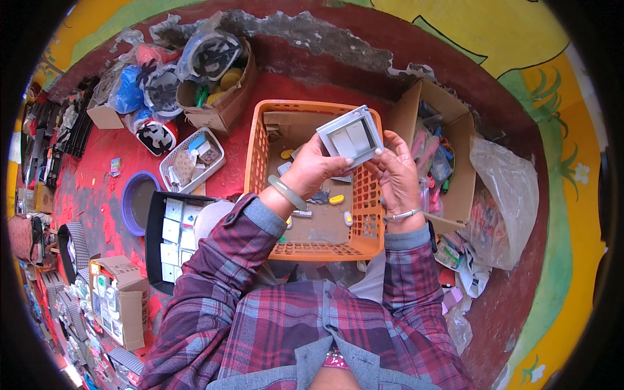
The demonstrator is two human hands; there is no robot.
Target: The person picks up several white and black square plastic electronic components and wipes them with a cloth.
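A square wall switch [351, 137] with a grey frame and pale rockers is held up over the orange plastic basket [260, 130]. My left hand [311, 170] is closed on its lower left edge, the thumb lying across the front. On the right edge, the fingertips of my right hand [398, 179] pinch the frame. Below, in the basket, lie a yellow oval piece [336, 199], a white-and-yellow piece [348, 218] and a few other small items. Cardboard lines the basket's bottom, and my hands hide part of what is in there.
To the right stands an open cardboard box [458, 175] of mixed goods, with clear plastic sheeting [507, 195] beside it. On the left are a black box [155, 240] of small white boxes, a purple basin [130, 211], a white basket [211, 170] and a box [224, 110] with helmets.
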